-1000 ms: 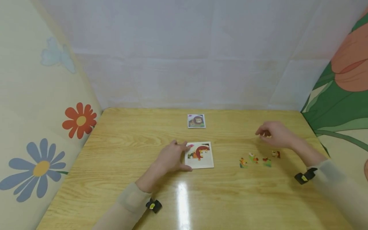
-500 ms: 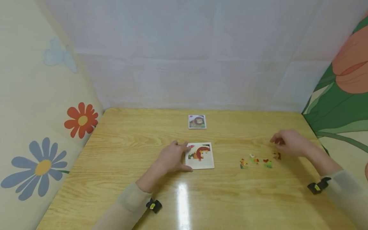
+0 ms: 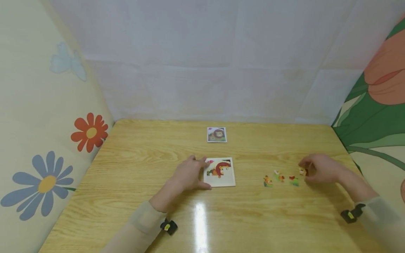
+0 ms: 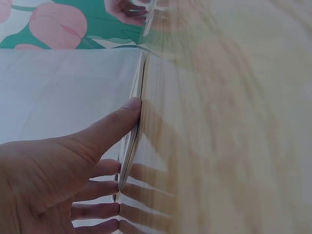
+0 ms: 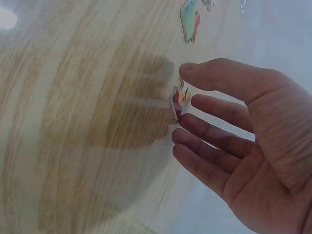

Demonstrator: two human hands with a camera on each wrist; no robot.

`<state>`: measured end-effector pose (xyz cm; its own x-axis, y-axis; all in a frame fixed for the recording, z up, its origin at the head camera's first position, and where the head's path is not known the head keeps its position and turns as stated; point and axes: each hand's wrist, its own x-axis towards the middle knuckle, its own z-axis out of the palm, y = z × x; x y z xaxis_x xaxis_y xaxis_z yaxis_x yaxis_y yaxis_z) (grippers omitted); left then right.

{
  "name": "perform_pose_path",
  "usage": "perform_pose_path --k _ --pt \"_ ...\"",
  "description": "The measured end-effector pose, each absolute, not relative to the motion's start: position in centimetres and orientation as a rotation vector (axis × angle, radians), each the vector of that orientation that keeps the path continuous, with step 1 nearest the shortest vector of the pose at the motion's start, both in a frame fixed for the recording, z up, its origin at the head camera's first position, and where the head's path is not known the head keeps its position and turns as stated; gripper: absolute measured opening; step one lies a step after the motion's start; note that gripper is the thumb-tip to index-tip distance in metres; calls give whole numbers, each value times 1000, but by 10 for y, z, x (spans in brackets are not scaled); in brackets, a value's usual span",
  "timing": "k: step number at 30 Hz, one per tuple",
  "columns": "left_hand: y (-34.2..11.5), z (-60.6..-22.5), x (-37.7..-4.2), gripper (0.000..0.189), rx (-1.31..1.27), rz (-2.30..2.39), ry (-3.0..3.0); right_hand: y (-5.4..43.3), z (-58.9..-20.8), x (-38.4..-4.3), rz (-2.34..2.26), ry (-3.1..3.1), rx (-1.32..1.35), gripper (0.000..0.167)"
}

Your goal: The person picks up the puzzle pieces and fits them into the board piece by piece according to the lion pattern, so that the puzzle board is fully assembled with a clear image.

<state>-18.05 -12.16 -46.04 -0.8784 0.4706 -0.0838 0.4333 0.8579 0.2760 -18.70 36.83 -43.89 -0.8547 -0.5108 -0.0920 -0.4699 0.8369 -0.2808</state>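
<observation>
A square puzzle board [image 3: 218, 181] with a partly filled lion picture lies mid-table. My left hand [image 3: 189, 173] holds the board's left side, thumb at the near corner and a finger at the far one; the left wrist view shows the thumb [image 4: 117, 119] against the edge. To the right, my right hand [image 3: 324, 168] is lowered around a dark-red and cream puzzle piece [image 3: 302, 171]. In the right wrist view, thumb and fingers are spread around that piece, not closed together. More pieces lie left of it: green-red [image 3: 294, 180], white-orange [image 3: 279, 175] and orange [image 3: 267, 181].
A small lion picture card [image 3: 217, 135] lies behind the board on the wooden table [image 3: 142, 147]. A white cloth wall [image 3: 190, 70] stands at the back, with flower-printed panels at left and right.
My right hand has moved rightward and then down toward the near side, to the rightmost puzzle piece. My left hand and the board have stayed in place.
</observation>
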Motion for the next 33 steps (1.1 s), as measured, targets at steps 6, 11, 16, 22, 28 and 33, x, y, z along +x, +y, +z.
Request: perform_pose_path --k 6,11,16,22,28,33 --pt "-122 -461 -181 90 710 362 2882 368 -443 -186 -364 2856 -802 39" --pt "-121 -462 -182 90 708 361 2881 368 -445 -185 -380 2866 -804 31" --pt "-122 -463 -182 90 706 350 2880 368 -446 -184 -462 2822 -751 25" --pt "-122 -462 -181 90 703 352 2874 366 -447 -185 -460 2825 -736 28" --pt "-122 -461 -181 90 714 370 2876 365 -449 -187 -422 2897 -772 27" --pt "-123 -461 -181 90 718 373 2880 360 -446 -191 -448 2982 -844 26"
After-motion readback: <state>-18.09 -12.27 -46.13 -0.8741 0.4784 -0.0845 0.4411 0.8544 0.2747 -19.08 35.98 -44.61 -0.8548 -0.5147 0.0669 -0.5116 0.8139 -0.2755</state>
